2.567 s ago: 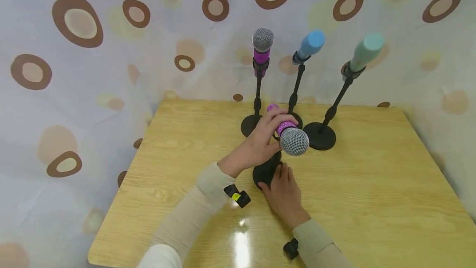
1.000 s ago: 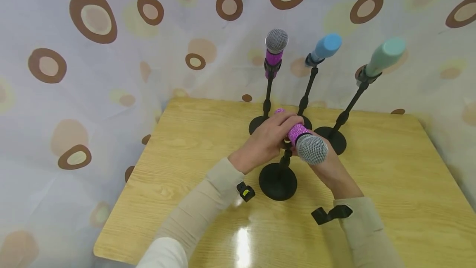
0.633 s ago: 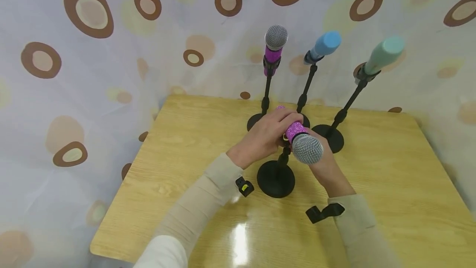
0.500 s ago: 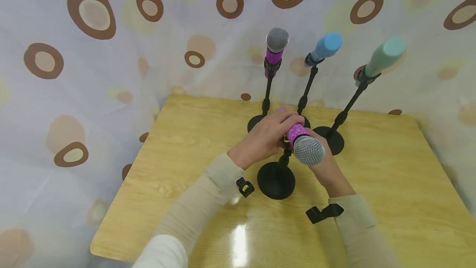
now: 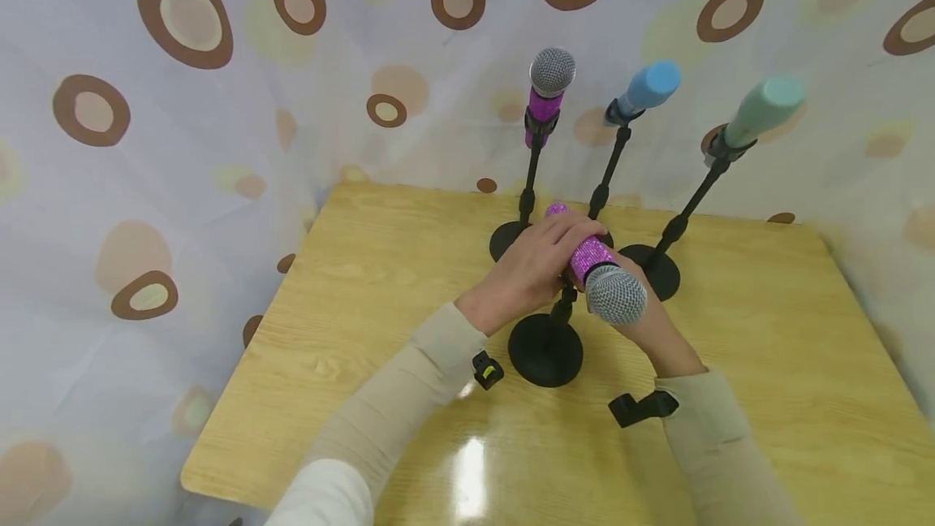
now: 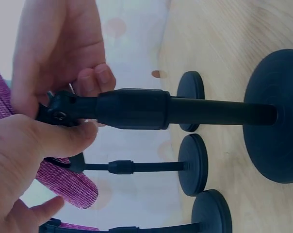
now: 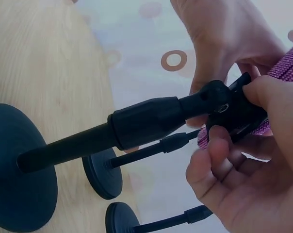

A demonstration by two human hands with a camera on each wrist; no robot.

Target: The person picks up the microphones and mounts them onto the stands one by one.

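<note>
A microphone with a glittery purple handle (image 5: 590, 256) and silver mesh head (image 5: 617, 295) lies tilted in the black clip (image 7: 238, 109) of a short table stand, whose round base (image 5: 545, 350) rests on the table. My left hand (image 5: 536, 265) grips the microphone from the left, fingers over the handle; its thumb presses by the clip joint (image 6: 64, 109) in the left wrist view. From the other side my right hand (image 5: 650, 315) holds the clip, thumb on it and fingers curled beneath, as the right wrist view shows. The microphone partly hides this hand in the head view.
Behind stand three more stands, holding a purple microphone (image 5: 545, 96), a blue one (image 5: 648, 88) and a mint-green one (image 5: 763, 114). The wooden table (image 5: 380, 266) meets a patterned cloth backdrop (image 5: 256, 104).
My right hand has moved from the stand's base up to the clip under the microphone. My left hand keeps its grip. Over the last second the hands barely shift.
</note>
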